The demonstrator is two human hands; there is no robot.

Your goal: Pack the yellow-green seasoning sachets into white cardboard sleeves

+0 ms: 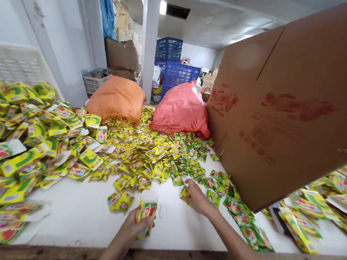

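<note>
My left hand [131,227] is closed around a small green and yellow carton [147,210] with a red fruit picture; its white top flap stands up. To the right, my right hand [197,198] pinches a yellow sachet [184,194] just over the white table [166,228]. A few yellow sachets [121,201] lie beside the carton, on its left. Ahead of both hands spreads a heap of yellow sachets [136,147]. Green sachets [191,157] lie to its right, and some trail down toward the table's front edge.
Many flat yellow cartons [36,132] are piled at the left. An orange sack [118,98] and a red sack [182,109] stand behind the heap. A large cardboard box [285,94] leans over the right side, with more cartons [310,211] beyond it. Blue crates [180,75] stand farther back.
</note>
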